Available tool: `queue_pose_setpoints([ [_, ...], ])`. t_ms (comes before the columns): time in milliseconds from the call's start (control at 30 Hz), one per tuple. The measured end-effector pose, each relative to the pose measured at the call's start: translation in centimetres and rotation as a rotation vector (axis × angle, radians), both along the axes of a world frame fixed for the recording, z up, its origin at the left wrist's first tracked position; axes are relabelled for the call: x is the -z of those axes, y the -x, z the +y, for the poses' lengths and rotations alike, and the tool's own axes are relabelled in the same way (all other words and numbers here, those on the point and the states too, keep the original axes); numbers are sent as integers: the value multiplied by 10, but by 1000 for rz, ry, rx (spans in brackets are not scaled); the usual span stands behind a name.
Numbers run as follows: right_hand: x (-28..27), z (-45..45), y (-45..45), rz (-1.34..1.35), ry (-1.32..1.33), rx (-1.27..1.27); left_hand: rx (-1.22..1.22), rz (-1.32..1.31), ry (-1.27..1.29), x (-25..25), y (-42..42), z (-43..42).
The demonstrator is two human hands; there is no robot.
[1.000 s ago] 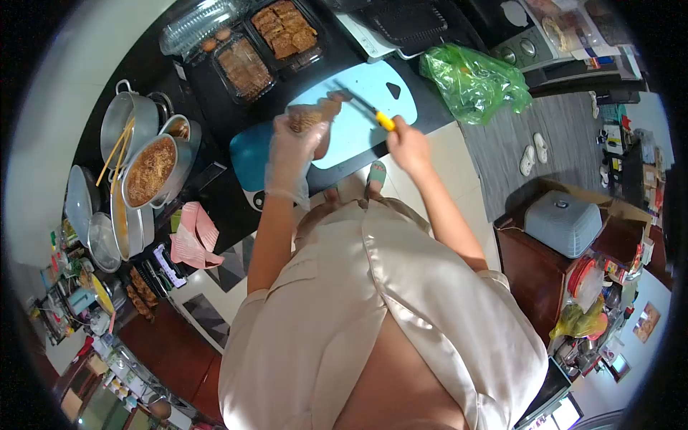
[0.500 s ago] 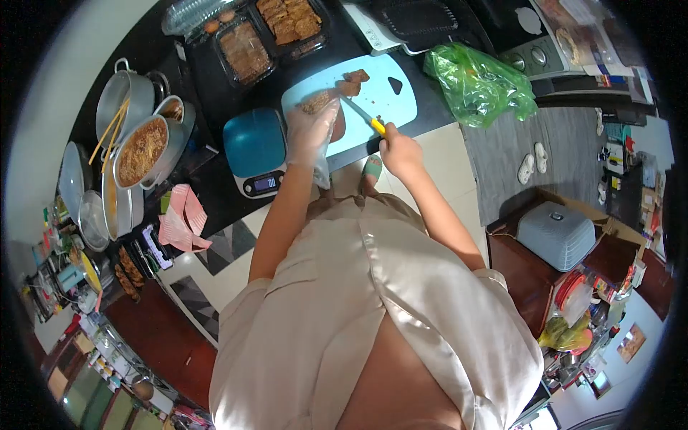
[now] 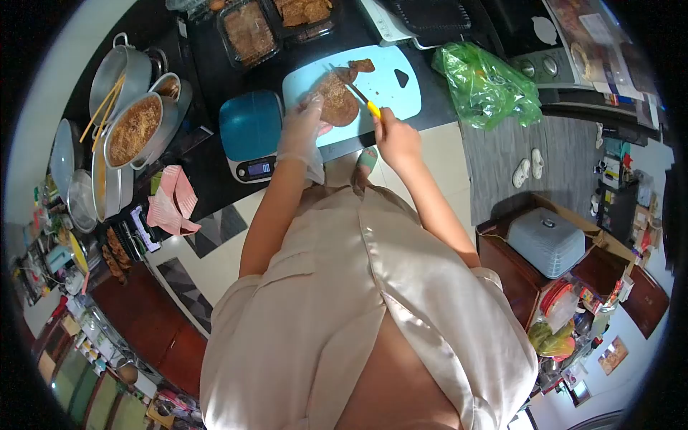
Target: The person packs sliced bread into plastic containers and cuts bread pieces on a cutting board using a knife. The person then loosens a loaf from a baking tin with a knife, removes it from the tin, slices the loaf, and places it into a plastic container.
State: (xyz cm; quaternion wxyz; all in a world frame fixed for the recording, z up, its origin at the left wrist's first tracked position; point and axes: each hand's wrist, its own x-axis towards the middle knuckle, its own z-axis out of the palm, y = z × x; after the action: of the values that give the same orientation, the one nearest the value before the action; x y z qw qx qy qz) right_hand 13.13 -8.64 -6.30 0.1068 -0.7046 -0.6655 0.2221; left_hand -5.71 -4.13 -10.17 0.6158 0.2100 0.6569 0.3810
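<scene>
Head view: the gloved left hand (image 3: 304, 123) held a brown slab (image 3: 338, 102) by its left edge, on a light-blue board (image 3: 394, 104). The right hand (image 3: 398, 143) had its grip closed round a yellow-handled knife (image 3: 373, 110), blade at the slab's upper right, near small pieces (image 3: 362, 65). A teal scale (image 3: 251, 127) stood beside the board on the black tabletop (image 3: 206, 93).

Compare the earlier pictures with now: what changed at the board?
The right hand brought the knife leftward to the large piece; the left hand shifted forward and now touches that piece's left edge, leaving more of it uncovered. A small piece now lies nearer the far edge of the board. The knife stays in the right hand's grip; the scale and green bag stayed put.
</scene>
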Motion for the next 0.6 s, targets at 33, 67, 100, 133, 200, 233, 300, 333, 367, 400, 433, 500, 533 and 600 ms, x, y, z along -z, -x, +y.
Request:
queue_pose_setpoints([
  [33,-4,-1,-1,-3,3,-6,-39,-74,-42,5,1,0],
  [67,-8,-5,-2,-1,-10,-42,-46,-77,-39,10,3,-1],
  [100,-12,-8,-1,2,-23,-77,26,22,-36,6,2,0],
  [133,-15,-11,1,-1,-17,-81,101,121,-32,1,2,0],
  [200,-19,-16,7,-45,7,-118,151,190,-32,-15,3,1],
  [233,-18,-19,9,-49,12,-120,206,264,-38,-21,3,0],
  [300,-15,-21,12,-98,35,-115,226,278,-91,-13,5,-1],
  [333,-15,-21,15,-103,43,-112,251,291,-141,-8,7,-2],
  [367,-15,-19,17,-107,69,-102,254,286,-138,-4,7,0],
  [400,-15,-17,19,-111,94,-92,244,347,-141,-4,5,2],
  [433,-8,-8,25,-115,101,-88,235,409,-142,-2,3,2],
  [500,7,16,39,-132,18,-162,245,405,-154,8,6,4],
  [533,7,15,38,-136,24,-158,247,408,-171,12,6,3],
  [600,2,22,39,-156,32,-198,256,408,-159,14,7,0],
])
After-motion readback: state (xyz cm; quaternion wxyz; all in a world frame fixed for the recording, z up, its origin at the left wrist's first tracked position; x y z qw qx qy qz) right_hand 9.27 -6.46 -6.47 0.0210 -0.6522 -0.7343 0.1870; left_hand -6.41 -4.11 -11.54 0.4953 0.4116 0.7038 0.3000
